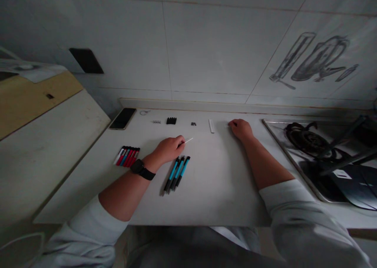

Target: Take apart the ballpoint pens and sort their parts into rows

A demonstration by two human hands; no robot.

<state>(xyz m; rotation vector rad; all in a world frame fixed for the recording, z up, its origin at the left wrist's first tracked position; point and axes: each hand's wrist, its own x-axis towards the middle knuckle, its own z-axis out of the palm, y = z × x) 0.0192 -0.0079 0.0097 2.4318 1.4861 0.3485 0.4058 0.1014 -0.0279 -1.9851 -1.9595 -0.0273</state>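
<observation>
Pinched in my left hand (pixel 171 148) is a thin white pen refill (pixel 189 140), its tip pointing right over the counter. My right hand (pixel 241 129) rests closed on the counter; whatever its fingertips hold, if anything, is too small to make out. Between the hands, towards the wall, lie white refills (pixel 211 126) and small black pieces (pixel 193 123). Several blue-and-black pens (pixel 176 174) lie side by side just below my left hand. Farther left are a group of black parts (pixel 171 121) and a row of small springs (pixel 156 122).
A row of red, blue and white pen barrels (pixel 127 156) lies left of my watch. At the back left are a phone (pixel 123 118) and a thin ring (pixel 144 112). A gas stove (pixel 309 142) with a dark device (pixel 357 183) on it borders the counter (pixel 218 197) at right.
</observation>
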